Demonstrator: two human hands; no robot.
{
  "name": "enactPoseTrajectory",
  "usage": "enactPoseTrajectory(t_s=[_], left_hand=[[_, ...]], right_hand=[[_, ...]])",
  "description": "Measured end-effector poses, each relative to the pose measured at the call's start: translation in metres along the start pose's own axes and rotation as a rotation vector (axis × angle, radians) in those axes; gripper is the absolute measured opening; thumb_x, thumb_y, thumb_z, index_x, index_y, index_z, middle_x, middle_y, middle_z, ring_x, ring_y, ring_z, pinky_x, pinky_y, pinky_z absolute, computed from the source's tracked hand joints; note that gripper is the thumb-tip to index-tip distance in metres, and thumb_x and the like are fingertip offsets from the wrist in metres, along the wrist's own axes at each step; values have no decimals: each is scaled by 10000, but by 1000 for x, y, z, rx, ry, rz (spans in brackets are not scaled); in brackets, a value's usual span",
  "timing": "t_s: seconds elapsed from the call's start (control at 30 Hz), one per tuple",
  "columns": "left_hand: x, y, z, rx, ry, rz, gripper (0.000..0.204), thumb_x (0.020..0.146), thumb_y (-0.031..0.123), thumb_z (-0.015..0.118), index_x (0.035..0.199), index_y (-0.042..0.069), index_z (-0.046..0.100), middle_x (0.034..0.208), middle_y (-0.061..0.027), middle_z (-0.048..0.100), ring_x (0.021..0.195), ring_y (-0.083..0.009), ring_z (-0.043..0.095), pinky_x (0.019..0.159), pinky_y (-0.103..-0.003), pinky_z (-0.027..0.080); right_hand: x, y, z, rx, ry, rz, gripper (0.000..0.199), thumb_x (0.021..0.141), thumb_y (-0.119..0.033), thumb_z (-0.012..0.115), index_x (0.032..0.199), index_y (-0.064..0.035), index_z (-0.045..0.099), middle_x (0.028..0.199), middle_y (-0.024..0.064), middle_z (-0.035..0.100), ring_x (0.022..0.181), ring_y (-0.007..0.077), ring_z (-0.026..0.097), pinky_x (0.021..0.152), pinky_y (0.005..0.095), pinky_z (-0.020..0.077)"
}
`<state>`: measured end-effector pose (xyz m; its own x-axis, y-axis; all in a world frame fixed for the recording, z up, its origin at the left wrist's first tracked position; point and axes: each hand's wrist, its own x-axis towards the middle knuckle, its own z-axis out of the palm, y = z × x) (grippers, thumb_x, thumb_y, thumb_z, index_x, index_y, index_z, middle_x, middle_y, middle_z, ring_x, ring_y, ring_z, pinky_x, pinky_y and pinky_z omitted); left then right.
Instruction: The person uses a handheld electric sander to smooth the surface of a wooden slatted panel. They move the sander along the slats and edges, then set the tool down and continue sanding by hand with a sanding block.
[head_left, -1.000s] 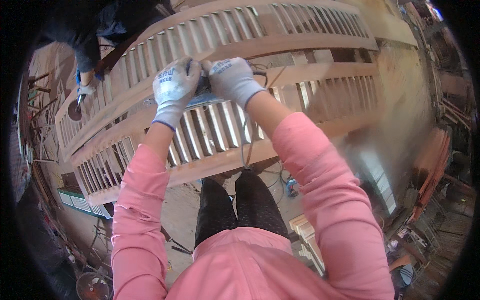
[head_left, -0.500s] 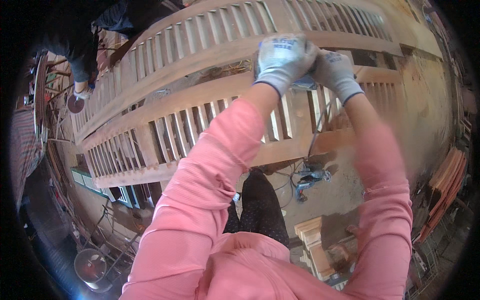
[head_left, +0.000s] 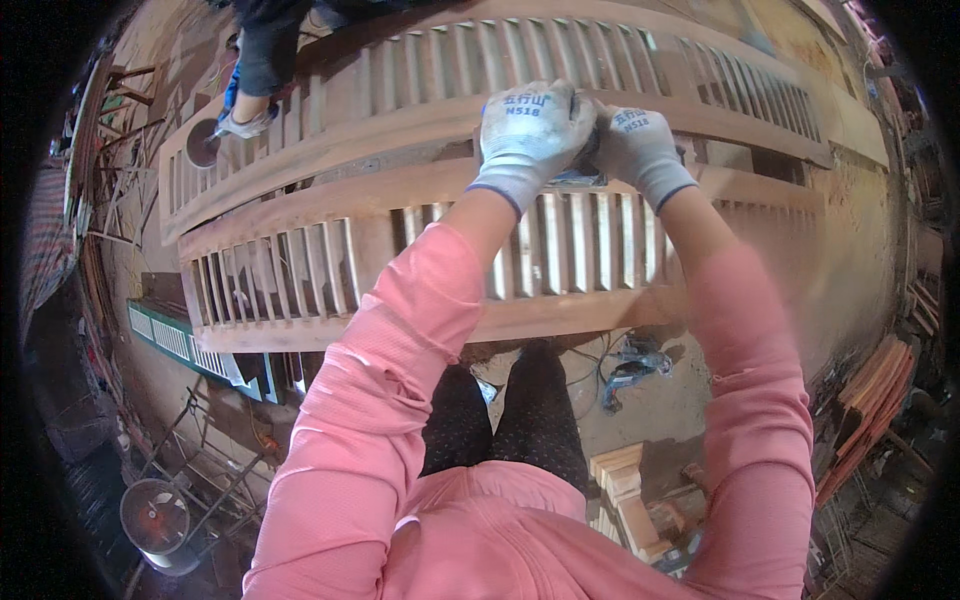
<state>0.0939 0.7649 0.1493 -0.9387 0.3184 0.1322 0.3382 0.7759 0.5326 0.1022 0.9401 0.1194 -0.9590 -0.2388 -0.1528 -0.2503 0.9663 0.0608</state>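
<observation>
My left hand (head_left: 528, 130) and my right hand (head_left: 642, 150) wear white gloves and close side by side around a dark power tool (head_left: 580, 178). Most of that tool is hidden under the gloves, so its exact kind does not show. It rests at the far rail of the nearer louvered wooden panel (head_left: 450, 322), above the slats. A second louvered wooden panel (head_left: 400, 125) lies just beyond. At its left end a co-worker's gloved hand (head_left: 245, 122) is beside a round brown disc (head_left: 203, 143).
Near my feet, a blue and grey power tool (head_left: 632, 372) and cables lie on the floor. Wooden pieces (head_left: 625, 480) are at my right, with stacked reddish boards (head_left: 868, 420) farther right. A green-framed louvered panel (head_left: 165, 335) and a round metal drum-like thing (head_left: 155, 515) are at left.
Both my hands have slid left along the nearer panel with the tool. The whole view has shifted, and the co-worker's hand and disc now appear farther right and higher.
</observation>
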Motion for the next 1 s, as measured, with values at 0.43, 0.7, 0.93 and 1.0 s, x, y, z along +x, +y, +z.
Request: enactPoseTrajectory(t_s=[0.43, 0.7, 0.93, 1.0], left_hand=[[-91, -205, -146, 150, -6, -199, 493, 1023, 495, 475, 1162, 102, 739, 1121, -215, 747, 1069, -400, 708, 962, -495, 532], [-141, -290, -205, 297, 107, -368, 454, 1010, 479, 513, 1152, 109, 734, 1150, -186, 746, 1049, -398, 711, 927, -508, 543], [-125, -235, -186, 317, -3, -380, 437, 1016, 434, 500, 1177, 98, 729, 1171, -198, 735, 1072, -411, 698, 933, -514, 536], [-114, -207, -167, 310, -7, -348, 431, 1009, 422, 503, 1139, 83, 735, 1173, -199, 734, 1084, -407, 695, 946, -511, 531]], right_hand=[[73, -256, -37, 79, 29, -155, 299, 936, -264, 537, 920, -105, 790, 967, 168, 789, 887, 321, 781, 743, 465, 612], [106, -375, -24, 85, 300, -363, 285, 942, -198, 518, 872, -124, 785, 868, 139, 786, 762, 319, 773, 663, 477, 603], [70, -329, -29, 256, 244, -287, 177, 908, -198, 592, 1033, -112, 682, 878, 134, 777, 808, 313, 773, 659, 467, 591], [54, -297, -29, 256, 196, -237, 189, 911, -201, 599, 1049, -114, 695, 907, 127, 788, 840, 304, 779, 683, 455, 597]])
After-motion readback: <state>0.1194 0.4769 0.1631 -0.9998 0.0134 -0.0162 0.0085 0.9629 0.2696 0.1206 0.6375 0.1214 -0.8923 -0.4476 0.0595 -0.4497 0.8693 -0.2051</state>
